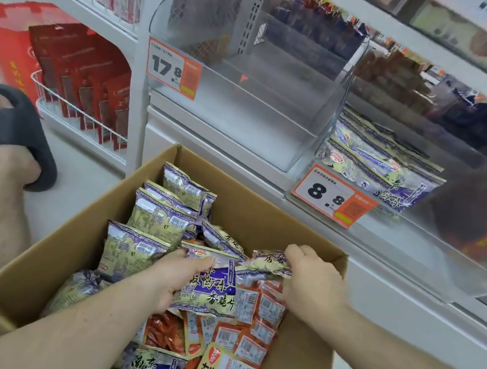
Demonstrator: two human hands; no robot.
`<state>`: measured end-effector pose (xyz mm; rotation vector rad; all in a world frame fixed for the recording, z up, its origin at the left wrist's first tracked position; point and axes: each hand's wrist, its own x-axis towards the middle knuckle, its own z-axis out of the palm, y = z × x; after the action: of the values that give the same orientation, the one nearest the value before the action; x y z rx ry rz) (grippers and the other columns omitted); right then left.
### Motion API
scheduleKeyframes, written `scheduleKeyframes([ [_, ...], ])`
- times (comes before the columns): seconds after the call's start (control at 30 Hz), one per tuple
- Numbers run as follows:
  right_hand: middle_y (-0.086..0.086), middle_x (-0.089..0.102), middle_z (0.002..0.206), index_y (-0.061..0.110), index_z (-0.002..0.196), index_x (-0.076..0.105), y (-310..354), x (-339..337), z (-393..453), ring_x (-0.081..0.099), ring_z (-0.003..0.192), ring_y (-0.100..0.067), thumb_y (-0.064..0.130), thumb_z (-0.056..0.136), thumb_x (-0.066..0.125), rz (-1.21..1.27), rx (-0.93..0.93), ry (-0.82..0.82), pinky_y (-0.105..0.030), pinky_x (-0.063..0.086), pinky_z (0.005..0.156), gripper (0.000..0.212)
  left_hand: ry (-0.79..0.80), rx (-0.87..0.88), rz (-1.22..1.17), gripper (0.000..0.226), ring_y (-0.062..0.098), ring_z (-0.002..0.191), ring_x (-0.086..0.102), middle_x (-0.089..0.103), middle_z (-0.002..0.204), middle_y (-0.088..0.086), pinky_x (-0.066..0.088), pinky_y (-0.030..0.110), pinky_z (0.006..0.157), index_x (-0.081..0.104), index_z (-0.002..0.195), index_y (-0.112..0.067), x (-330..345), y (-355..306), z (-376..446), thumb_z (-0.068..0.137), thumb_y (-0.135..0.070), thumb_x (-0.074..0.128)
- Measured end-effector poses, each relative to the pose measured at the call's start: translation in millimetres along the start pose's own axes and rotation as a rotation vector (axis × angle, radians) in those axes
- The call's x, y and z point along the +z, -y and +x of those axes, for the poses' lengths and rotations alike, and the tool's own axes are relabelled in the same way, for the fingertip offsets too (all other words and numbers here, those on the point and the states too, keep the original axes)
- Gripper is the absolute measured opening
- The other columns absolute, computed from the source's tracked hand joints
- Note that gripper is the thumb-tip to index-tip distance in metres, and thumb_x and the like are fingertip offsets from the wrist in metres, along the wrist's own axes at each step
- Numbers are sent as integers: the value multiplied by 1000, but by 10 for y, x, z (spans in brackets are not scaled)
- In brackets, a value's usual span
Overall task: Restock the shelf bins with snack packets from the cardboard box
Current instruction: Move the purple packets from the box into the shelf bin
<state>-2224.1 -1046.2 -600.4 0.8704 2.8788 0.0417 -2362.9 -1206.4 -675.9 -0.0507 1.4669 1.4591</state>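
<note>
Down in the open cardboard box (263, 213), both hands are on purple-and-cream snack packets. The left hand (173, 279) is closed on a large purple packet (210, 289), thumb over its top edge and fingers hidden beneath. The right hand (313, 281) has its fingers curled down onto another purple packet (271, 260) just to the right and a little farther back; it looks like a pinch on the crumpled top, though the fingertips are hidden, so the hold is not quite sure.

More purple packets (162, 215) stand on edge along the box's left side, running toward the far corner. Nearer, below the hands, lies a heap of orange-red packets (252, 332), several showing white barcode labels.

Beyond the box stands the white shelf. Its clear bin (335, 80) at far left, with a 17.8 price tag (171, 69), shows a bare floor. The bin (419, 248) to its right, tagged 8.8 (329, 196), holds a small stack of matching purple packets (379, 162). Farther right, the goods are too blurred to name.

At left, red boxes (91, 82) sit in a wire rack, and a foot in a dark slipper (14, 131) rests on the pale floor.
</note>
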Motion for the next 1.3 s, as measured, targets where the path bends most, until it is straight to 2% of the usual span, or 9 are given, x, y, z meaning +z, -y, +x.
scheduleKeyframes([
  [0.1, 3, 54, 133, 21, 113, 49, -19, -212, -305, 60, 109, -24, 21, 89, 58, 207, 37, -170, -35, 50, 85, 26, 3, -90, 1, 72, 23, 140, 41, 44, 151, 11, 29, 48, 116, 34, 151, -14, 41, -100, -203, 93, -44, 65],
  [0.23, 8, 51, 146, 35, 119, 49, 127, -253, -588, 60, 119, -17, 15, 84, 62, 398, -160, -288, -26, 50, 91, 43, 122, -148, -22, 30, 4, 51, 66, 74, 68, -2, 50, 19, 49, 62, 100, -18, 227, -246, -535, 105, -39, 41],
  [0.43, -6, 58, 138, 28, 86, 33, 208, 25, -686, 70, 99, -25, 5, 66, 69, 380, -328, -351, -26, 58, 65, 47, 230, -34, -140, 50, 19, 89, 70, 74, 100, 13, 47, 44, 90, 57, 104, -31, 334, -424, -890, 96, -68, 25],
  [0.47, -7, 57, 138, 28, 86, 34, 196, 54, -690, 71, 96, -25, 3, 64, 73, 380, -327, -343, -23, 56, 64, 52, 243, -8, -141, 40, 17, 96, 64, 29, 134, -8, 44, 44, 98, 53, 110, -35, 358, -426, -906, 95, -66, 32],
  [0.5, -6, 56, 138, 28, 88, 35, 197, 51, -700, 71, 91, -24, 4, 63, 77, 374, -333, -335, -20, 53, 62, 55, 254, 20, -140, 37, 17, 101, 63, 58, 65, -14, 45, 42, 101, 53, 116, -35, 342, -437, -967, 91, -61, 45],
  [0.7, 17, 27, 148, 32, 108, 44, 98, -249, -817, 55, 119, -11, 43, 74, 62, 440, -362, -155, -25, 47, 90, 40, 163, 163, -5, 100, 23, 82, 74, 66, 118, 15, 59, 37, 70, 24, 154, -18, 325, -423, -933, 74, 0, 81],
  [0.87, 15, 43, 136, 32, 138, 31, -147, -548, -744, 51, 118, -2, 65, 55, 79, 832, 0, -96, -27, 47, 97, 102, 239, 268, 80, 120, 32, 126, 51, 26, 160, 9, 37, 55, 111, 6, 159, -24, 350, -518, -950, 69, 5, 80],
  [1.1, -2, 66, 120, 31, 122, 45, -374, -746, -700, 70, 100, -14, 30, 54, 90, 1300, 94, 111, -30, 58, 83, 81, 452, 350, 205, 55, 4, 65, 71, 68, 61, -22, 55, 35, 76, 43, 105, -30, 771, -629, -1065, 83, 17, 62],
  [1.3, -14, 71, 117, 13, 131, 53, -487, -911, -639, 68, 108, -34, 15, 58, 86, 1507, 34, 156, -54, 52, 96, 81, 489, 383, 254, 70, 27, 87, 73, 76, 100, 10, 58, 37, 68, 49, 120, -16, 931, -836, -1116, 57, 4, 74],
])
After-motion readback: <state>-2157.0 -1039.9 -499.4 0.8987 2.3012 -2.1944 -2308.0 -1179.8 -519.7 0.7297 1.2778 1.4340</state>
